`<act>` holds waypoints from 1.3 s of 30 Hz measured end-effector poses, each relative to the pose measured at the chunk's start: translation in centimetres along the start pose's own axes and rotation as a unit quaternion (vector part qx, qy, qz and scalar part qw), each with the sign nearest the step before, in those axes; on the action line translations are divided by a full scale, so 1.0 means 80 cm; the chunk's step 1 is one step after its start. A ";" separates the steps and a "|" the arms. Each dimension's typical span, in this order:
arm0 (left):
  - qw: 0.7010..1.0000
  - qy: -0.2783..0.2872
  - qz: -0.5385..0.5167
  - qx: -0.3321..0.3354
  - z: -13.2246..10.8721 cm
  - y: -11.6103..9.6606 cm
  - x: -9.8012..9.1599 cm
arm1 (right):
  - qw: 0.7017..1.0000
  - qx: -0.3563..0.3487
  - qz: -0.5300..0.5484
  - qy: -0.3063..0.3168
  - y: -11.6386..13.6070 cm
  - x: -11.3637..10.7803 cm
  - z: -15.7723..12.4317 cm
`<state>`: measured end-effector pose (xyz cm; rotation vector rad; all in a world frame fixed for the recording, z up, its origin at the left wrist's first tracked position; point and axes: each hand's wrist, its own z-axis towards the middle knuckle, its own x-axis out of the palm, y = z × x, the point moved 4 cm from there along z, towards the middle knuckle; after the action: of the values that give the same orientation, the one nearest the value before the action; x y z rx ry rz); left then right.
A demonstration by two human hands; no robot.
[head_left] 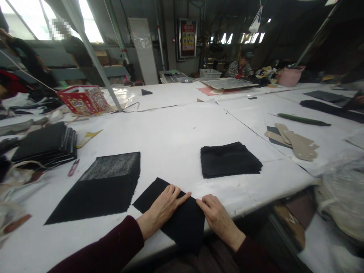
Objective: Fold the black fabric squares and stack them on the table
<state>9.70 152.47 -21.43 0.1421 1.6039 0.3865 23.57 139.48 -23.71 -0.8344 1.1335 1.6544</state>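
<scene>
Black cloth (184, 223): six o'clock, overhanging the tabletop's (170, 131) near edge; looks light, limp, best taken by corners!
Left grip (167, 201): spread flat on top, clasping nothing.
Right grip (214, 212): curled at its two o'clock edge; can't tell if pinching.

Near cloth (186, 222) looks matt and pretty smooth, the left cloth stack (96, 197) has a rough, speckly strip (110, 166), surface's (170, 131) smoothish, right-side plastic (341, 204) is crinkly, kinda shiny.

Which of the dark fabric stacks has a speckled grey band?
The middle stack, between the left stack and the left hand: speckled grey crosses its far end. The left stack and right stack have plain dark tops.
</scene>
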 end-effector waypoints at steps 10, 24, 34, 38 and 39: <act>0.996 -0.028 -0.077 0.041 0.008 -0.001 0.006 | 1.000 -0.008 -0.009 0.012 -0.002 -0.004 -0.002; 0.996 -0.028 -0.060 0.053 0.006 -0.005 0.006 | 0.999 -0.006 -0.037 0.018 -0.003 -0.014 -0.017; 0.997 -0.041 -0.039 0.052 0.005 -0.007 0.006 | 0.990 0.100 0.063 -0.072 -0.017 -0.045 -0.046; 0.996 -0.048 -0.049 0.053 0.004 -0.007 0.004 | 0.969 0.138 0.160 -0.131 0.010 -0.037 -0.007; 0.996 -0.046 -0.059 0.050 0.004 -0.006 0.004 | 0.966 0.138 0.175 -0.128 0.019 -0.030 0.005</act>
<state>10.03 152.15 -21.90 0.1392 1.5327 0.2053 22.90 138.92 -20.95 -0.2407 1.3392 1.7712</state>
